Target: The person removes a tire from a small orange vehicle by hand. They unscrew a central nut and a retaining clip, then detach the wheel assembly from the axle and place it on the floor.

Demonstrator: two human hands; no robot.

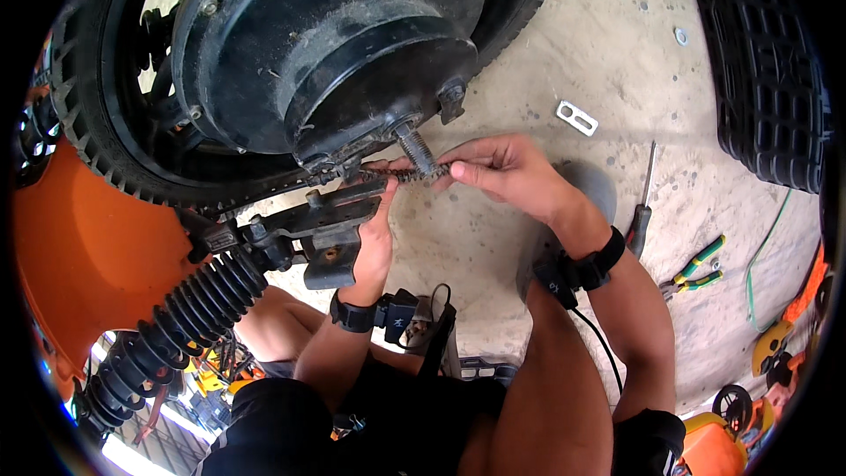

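A motorcycle rear wheel with a black hub cover point(335, 44) fills the upper left, its threaded axle point(416, 150) sticking out toward me. A greasy drive chain point(401, 176) runs across just below the axle. My left hand point(377, 229) reaches up from below and pinches the chain at its left part, beside the black swingarm bracket point(330, 229). My right hand point(507, 172) comes in from the right and grips the chain's right end with thumb and fingers, right next to the axle tip. Both wrists wear black bands.
A black coil shock absorber point(176, 317) and orange bodywork point(79, 256) sit at left. On the concrete floor lie a screwdriver point(643, 203), green-handled pliers point(696, 269), a small metal plate point(577, 117) and a washer point(681, 35). A black ribbed tyre point(767, 62) stands at right.
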